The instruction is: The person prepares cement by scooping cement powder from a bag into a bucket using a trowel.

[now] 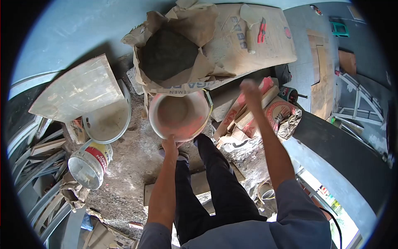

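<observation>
My left hand (170, 145) grips the near rim of a round whitish bucket (179, 118) with reddish stains inside. The bucket tilts toward me, just in front of an open paper cement bag (178, 85) full of dark grey powder (169, 54). My right hand (251, 89) is raised to the right of the bucket, apart from it, above torn paper sacks (248, 120). Motion blurs its fingers, so I cannot make out whether it holds anything. A trowel or scoop with a pale handle (251, 40) and red-handled pliers (262, 31) lie on another cement bag (224, 45).
On the left stand a grey tub (126, 120) with a board (83, 91) leaning over it and a white paint pail (85, 168). Metal profiles (45, 186) pile up beyond them. A plank (199, 184) lies near my feet; a green stool (340, 29) stands far right.
</observation>
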Available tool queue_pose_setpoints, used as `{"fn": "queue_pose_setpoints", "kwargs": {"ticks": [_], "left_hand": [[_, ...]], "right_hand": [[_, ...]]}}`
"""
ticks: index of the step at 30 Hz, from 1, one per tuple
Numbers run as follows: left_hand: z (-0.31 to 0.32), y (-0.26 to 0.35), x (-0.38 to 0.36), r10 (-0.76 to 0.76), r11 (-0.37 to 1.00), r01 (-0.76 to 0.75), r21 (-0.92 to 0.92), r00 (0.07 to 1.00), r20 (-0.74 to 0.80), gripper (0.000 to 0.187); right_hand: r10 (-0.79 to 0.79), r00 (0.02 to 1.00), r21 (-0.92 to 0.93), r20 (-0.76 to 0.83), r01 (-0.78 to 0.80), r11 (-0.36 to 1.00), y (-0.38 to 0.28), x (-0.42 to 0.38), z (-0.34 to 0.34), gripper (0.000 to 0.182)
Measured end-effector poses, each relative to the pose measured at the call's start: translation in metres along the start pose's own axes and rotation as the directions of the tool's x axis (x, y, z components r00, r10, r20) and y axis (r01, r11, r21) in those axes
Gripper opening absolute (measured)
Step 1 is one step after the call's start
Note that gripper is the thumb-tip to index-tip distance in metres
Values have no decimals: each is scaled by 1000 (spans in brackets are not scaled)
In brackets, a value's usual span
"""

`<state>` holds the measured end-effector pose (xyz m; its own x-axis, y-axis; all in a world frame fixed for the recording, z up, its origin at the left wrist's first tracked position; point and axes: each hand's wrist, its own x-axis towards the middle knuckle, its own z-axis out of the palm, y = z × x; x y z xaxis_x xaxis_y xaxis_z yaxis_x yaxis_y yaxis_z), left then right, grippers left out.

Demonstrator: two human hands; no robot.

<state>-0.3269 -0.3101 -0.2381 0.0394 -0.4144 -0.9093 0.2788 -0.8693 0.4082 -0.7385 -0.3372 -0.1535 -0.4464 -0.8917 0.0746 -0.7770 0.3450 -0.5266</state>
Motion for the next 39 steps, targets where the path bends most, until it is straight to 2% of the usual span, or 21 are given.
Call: {"fn": "queue_pose_setpoints", "kwargs": {"ticks": [2,3,5,8,11,12,14,15,16,17,18,21,23,24,26,30,31,33,35,37,39], "left_hand": [[0,11,14,-10,1000,10,9,1000,-10,51],[-1,16,15,-9,1000,10,18,1000,-20,50],[3,27,5,-12,999,14,36,999,-41,48],[9,35,-4,-33,998,38,56,995,-89,48],[9,33,1,-8,998,13,61,997,-78,48],[5,31,2,-55,998,56,20,997,-45,49],[0,34,6,-127,990,129,-52,991,35,53],[-1,37,6,-127,989,131,-66,990,60,54],[1,40,5,-125,988,132,-80,988,87,56],[1,43,4,-125,986,135,-92,986,114,57],[2,42,5,-112,988,120,-93,989,93,56],[3,35,10,-92,993,94,-67,995,26,54],[6,34,11,-94,995,93,-25,995,-34,53],[7,35,9,-92,996,91,-24,995,-38,55],[11,40,7,-90,996,89,-18,995,-42,57],[4,36,16,-110,994,109,-31,993,-43,56],[5,35,17,-110,994,109,-23,992,-55,56],[6,33,21,-104,994,103,-21,992,-66,56],[6,33,24,-98,995,95,-36,993,-68,55],[6,34,22,-72,997,72,-6,994,-76,54],[6,46,24,-64,998,63,-15,996,-63,53]], "right_hand": [[-24,1000,-528,12,27,849,37,77,-22,30],[198,975,-207,-103,-216,954,-11,118,-44,36],[38,987,-362,-158,-94,927,31,180,-24,45],[331,943,-450,43,-277,849,41,227,2,56],[260,964,-404,64,-213,889,76,245,23,61],[244,962,-328,124,-192,925,111,247,14,56],[342,927,-67,155,-335,940,92,240,-20,45],[453,877,115,159,-472,874,27,214,-62,39],[467,872,128,144,-484,866,-23,196,-86,34],[419,892,58,170,-434,899,-62,181,-111,39],[460,855,28,239,-480,877,-102,174,-129,44],[401,763,-60,507,-433,899,-181,172,-147,44],[71,792,-79,606,-29,996,-190,184,-118,42],[-89,751,-71,655,179,981,-193,191,-99,42],[-168,740,-334,651,478,813,-211,203,-50,40],[37,668,-512,743,532,675,-247,239,37,29],[25,661,-512,750,556,655,-240,248,56,28],[-3,649,-511,760,602,614,-217,257,107,26],[-224,614,-374,757,688,622,-173,252,169,25],[-326,579,-280,748,719,636,-146,251,198,26],[-327,552,-219,767,705,675,-145,255,206,30]]}}
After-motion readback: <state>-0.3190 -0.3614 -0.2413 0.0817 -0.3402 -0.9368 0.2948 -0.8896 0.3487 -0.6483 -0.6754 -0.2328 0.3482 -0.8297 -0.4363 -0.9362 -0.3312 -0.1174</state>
